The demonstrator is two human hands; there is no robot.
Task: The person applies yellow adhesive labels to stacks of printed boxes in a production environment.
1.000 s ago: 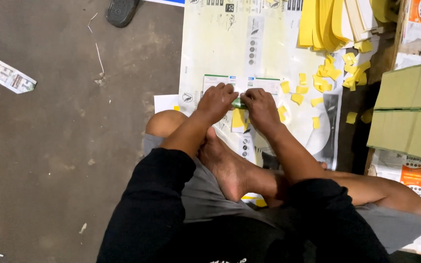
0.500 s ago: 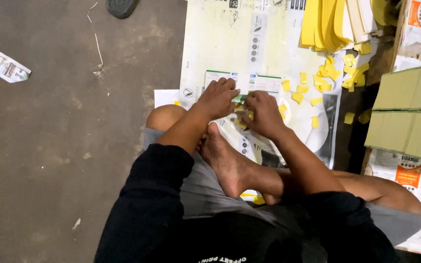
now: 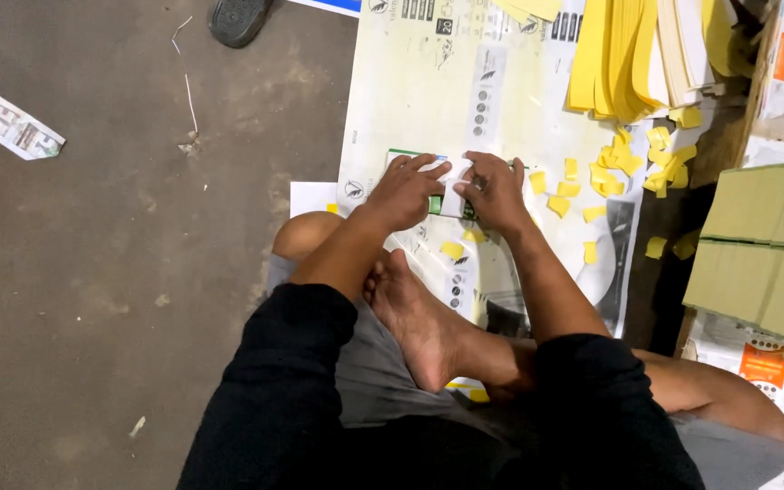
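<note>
The head view looks straight down on a person sitting cross-legged on a grey floor (image 3: 93,299), one bare foot (image 3: 419,322) tucked up between the forearms.

Both hands meet over a small flat card (image 3: 454,186) lying on a big printed sheet (image 3: 410,100) spread on the floor. The card is white across its middle, with a green edge showing at its left end and a dark green strip along its lower side. It looks like a folded or flattened little carton, longer than it is tall. Most of it is hidden beneath the fingers, so its full shape cannot be told.

The left hand (image 3: 406,191) lies palm down on the left part of the card, fingers stretched out flat and a little spread, pressing on it rather than closed round it. The right hand (image 3: 496,191) rests on the right part, fingers bent and bunched at the card's edge. Whether they pinch it or only press down cannot be told. The two hands' fingertips almost touch over the white middle.

Just right of the hands, small yellow scraps (image 3: 592,177) lie scattered over the sheet, with a few more near the foot. Farther up and right lies a stack of long yellow strips (image 3: 619,54). At the right edge lies a pile of olive-green folded cards (image 3: 764,245). A dark shoe (image 3: 240,18) lies at the top, and a printed paper slip (image 3: 6,118) lies well apart on the floor to the left.
</note>
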